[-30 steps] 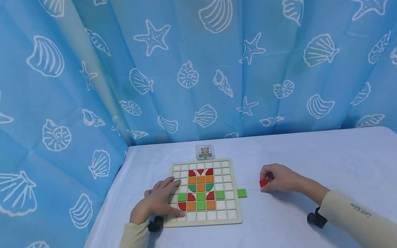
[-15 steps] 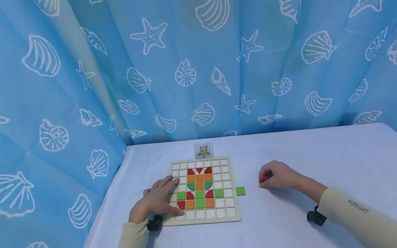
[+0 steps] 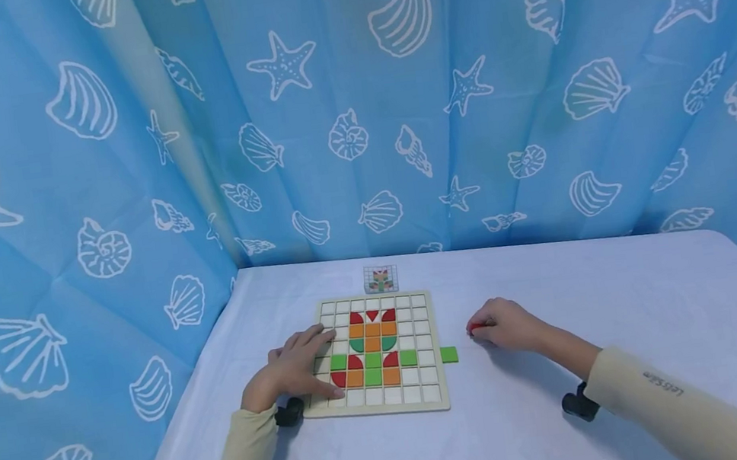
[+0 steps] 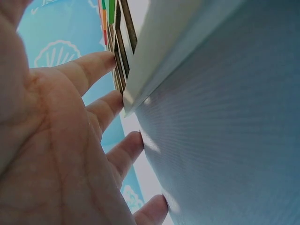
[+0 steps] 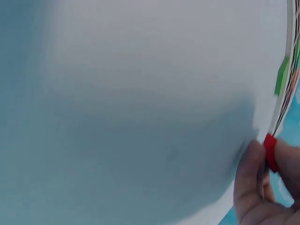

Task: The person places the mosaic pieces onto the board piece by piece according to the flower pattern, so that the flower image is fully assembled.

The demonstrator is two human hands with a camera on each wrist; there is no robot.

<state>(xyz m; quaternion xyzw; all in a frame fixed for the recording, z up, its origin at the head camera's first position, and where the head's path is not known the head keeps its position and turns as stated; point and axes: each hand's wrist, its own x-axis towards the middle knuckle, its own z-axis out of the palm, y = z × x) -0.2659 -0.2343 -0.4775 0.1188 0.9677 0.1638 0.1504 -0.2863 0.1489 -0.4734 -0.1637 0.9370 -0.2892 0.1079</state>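
A wooden grid board (image 3: 391, 414) lies on the table, with red, orange and green tiles set in a flower pattern. My left hand (image 3: 296, 367) rests across its left side, fingers spread. In the left wrist view, some fingertips (image 4: 117, 101) touch the board's edge while others reach the cloth. My right hand (image 3: 507, 324) pinches a small red tile (image 5: 270, 152) between thumb and fingers, right of the board and close over the table. Much of the tile is hidden by the fingers. Between that hand and the board, a green square tile (image 3: 449, 355) lies against the board's right edge.
A small clear-looking card (image 3: 381, 280) with a printed flower pattern stands behind the board. White cloth (image 3: 590, 295) covers the table. Blue curtains (image 3: 354, 109) with shell and starfish prints hang along the back and left side.
My right hand has moved a little left toward the board with the red tile, which has turned in the fingers and shows less. The left hand has stayed in place.
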